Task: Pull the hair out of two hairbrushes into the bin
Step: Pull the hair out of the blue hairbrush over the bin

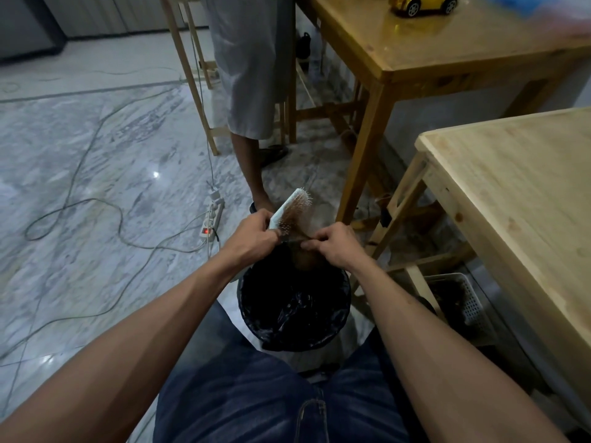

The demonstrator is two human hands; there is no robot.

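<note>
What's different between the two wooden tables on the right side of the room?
The far table is a darker, glossy honey brown; the near table is pale and matte, like unfinished wood. The far table carries a yellow toy car, while the visible part of the near table's top holds nothing. A white basket sits under the near table. Both are plain wooden tables with braced legs.

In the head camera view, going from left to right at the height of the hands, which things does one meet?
Power strip → left hand → hairbrush → right hand → pale wooden table.
</note>
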